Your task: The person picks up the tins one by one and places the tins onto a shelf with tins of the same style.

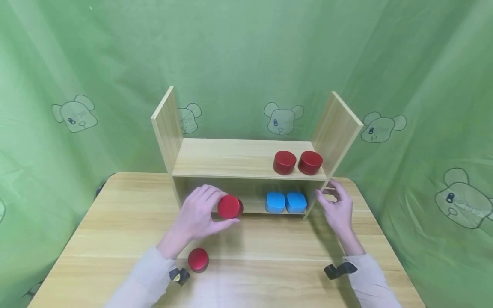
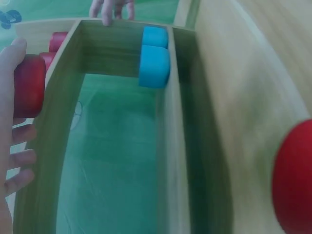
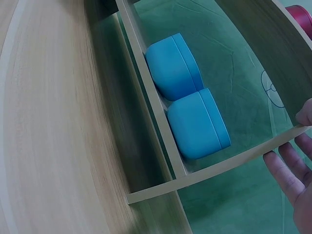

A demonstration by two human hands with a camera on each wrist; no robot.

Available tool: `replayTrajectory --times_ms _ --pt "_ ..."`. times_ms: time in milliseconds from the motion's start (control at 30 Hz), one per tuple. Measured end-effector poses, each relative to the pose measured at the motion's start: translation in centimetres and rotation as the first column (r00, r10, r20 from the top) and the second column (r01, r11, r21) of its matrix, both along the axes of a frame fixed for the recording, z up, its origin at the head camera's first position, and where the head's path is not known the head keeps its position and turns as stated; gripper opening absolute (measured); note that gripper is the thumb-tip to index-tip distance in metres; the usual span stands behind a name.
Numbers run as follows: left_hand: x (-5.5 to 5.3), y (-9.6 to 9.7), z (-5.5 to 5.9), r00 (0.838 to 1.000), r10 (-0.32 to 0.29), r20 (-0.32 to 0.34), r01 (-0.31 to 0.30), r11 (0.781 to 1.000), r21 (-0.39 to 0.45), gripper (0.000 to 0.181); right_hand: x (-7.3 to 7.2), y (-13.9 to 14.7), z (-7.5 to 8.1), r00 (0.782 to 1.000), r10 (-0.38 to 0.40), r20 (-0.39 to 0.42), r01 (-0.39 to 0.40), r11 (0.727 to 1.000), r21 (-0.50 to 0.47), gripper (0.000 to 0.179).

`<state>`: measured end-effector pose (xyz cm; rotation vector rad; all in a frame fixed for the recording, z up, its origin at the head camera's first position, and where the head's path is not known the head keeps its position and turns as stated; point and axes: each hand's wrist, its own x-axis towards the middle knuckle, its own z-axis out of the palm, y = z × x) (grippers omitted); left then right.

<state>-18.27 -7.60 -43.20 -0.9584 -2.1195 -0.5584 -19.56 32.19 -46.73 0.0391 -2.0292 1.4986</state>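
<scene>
You see two blue boxes (image 1: 286, 202) side by side on the lower board, and two red tins (image 1: 298, 162) together on the upper board, at its right end. Behind hangs a green cloth (image 1: 246, 55) with bears.

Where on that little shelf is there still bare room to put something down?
The upper shelf is bare from its left side panel to the two red tins crowded at its right end. Below, the blue boxes fill the right end. The left hand holds a red tin before the open left part.
</scene>
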Motion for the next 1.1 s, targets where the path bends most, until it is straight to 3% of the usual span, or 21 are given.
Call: replayTrajectory --times_ms 167,667,1100 --pt "-0.4 1.0 1.0 0.999 -0.023 -0.034 0.024 0.999 0.025 0.063 0.0 0.0 0.0 1.000 0.003 -0.003 -0.003 1.000 -0.007 0.036" --pt "-1.5 3.4 2.8 0.994 0.011 -0.112 -0.003 0.997 0.071 0.066 0.0 0.0 0.0 1.000 -0.001 0.000 0.001 1.000 -0.001 0.037" --pt "-3.5 5.3 4.4 0.983 0.034 -0.183 -0.026 0.999 0.047 0.067 0.0 0.0 0.1 1.000 0.001 0.011 -0.001 1.000 0.005 0.038"
